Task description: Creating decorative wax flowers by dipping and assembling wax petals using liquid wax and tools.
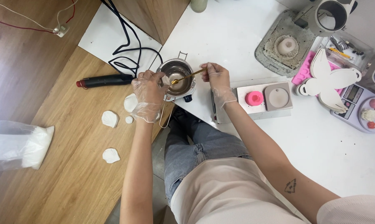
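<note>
Small steel melting pot (177, 76) sits at the white counter (237, 37) edge, between both gloved hands: left hand (148, 95) curled against its near-left rim, fingers closed round the pot side; right hand (215, 76) just right of it, thumb and fingertips pinching the end of a slim gold spoon (187, 76) whose bowl dips into the pot. Pot is round, shiny, with a wire handle (164, 116) hanging toward the person and pale contents inside. White shell-shaped casts (110, 118) lie on the wooden counter (71, 178) left of the left hand.
</note>
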